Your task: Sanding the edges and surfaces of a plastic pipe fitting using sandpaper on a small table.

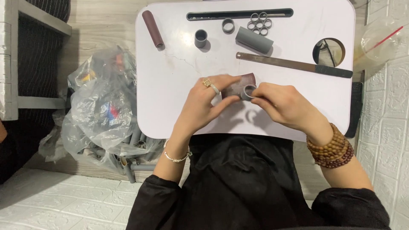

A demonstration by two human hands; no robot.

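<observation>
Smoothing looks to be the step in hand: the right hand pinches a small grey ring against a brown sandpaper roll gripped in the left hand, just above the near half of the white lap table. Judging by the cluster of 6 or so rings at the far edge, the next move calls for turning the ring's rim evenly on the grit, though the contact is partly hidden.

White lap table, pale brick-pattern wall, grey shelf frame

The left hand hides most of the brown roll. Fingers cover part of the grey ring. The bench's far edge is cut off.
</observation>
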